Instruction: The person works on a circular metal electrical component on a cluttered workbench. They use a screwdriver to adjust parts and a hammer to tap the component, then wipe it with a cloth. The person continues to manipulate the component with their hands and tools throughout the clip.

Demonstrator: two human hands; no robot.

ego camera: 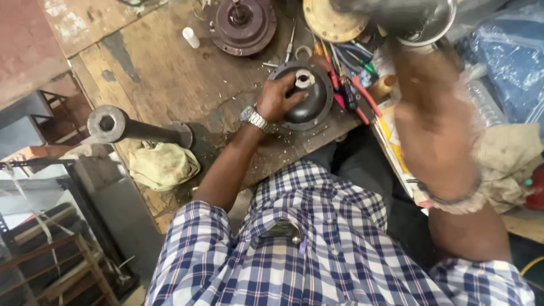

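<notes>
On wooden workbench [170,73], left hand [277,96] gripping dark round cover [309,105]; at two o'clock, blurred right hand [433,133], grip impossible to tell.

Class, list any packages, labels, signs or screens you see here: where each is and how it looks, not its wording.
Blue plastic bag: top right, crumpled, shiny.
Yellow printed sheet or pack: right bench edge under the blurred right hand, flat, print too blurred to tell.
No signs or screens.
</notes>
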